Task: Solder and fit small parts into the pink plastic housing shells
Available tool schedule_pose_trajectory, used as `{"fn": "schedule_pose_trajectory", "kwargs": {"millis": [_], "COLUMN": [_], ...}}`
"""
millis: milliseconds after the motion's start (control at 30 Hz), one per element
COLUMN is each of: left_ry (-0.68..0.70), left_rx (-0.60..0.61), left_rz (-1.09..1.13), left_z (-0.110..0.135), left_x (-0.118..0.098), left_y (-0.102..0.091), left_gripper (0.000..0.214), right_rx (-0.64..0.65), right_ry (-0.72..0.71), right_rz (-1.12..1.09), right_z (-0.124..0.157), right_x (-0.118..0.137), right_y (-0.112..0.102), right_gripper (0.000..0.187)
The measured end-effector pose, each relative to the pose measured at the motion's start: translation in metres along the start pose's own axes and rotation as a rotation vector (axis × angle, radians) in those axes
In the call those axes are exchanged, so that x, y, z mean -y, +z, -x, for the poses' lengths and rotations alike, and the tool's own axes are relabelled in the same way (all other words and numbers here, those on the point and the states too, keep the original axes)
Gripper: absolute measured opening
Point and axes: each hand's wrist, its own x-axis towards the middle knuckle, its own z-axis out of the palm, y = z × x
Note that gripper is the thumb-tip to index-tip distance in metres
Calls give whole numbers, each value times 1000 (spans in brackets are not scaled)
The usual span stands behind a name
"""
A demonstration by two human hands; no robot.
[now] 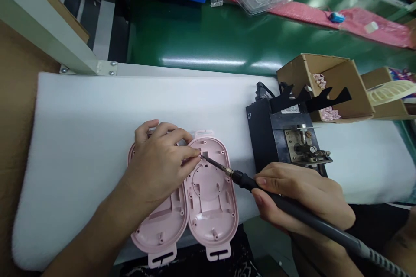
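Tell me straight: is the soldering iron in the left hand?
No, the right hand grips the soldering iron, while the left hand lies on a pink plastic shell.

Pale pink is shown on the oval plastic housing halves (211, 212), glossy dark green on the rubber conveyor belt (201, 34).

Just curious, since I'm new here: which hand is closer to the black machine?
The right hand, gripping a soldering iron, is closer, just beside the black machine. The left hand is farther away, on the pink plastic casing.
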Motion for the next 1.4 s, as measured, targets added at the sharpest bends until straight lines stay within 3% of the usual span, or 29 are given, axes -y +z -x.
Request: {"fn": "schedule_pose_trajectory", "kwargs": {"millis": [233, 1400], "left_ry": [-1, -35], "left_rx": [-28, 9], "left_rz": [22, 22], "left_z": [3, 1], "left_x": [-2, -9], "left_y": [2, -1], "left_gripper": [18, 18], "right_rx": [63, 15], "right_ry": [-21, -34], "right_rz": [-27, -56], "right_z": [0, -1], "right_x": [-3, -2], "right_y": [-3, -1], "right_gripper": [21, 26]}}
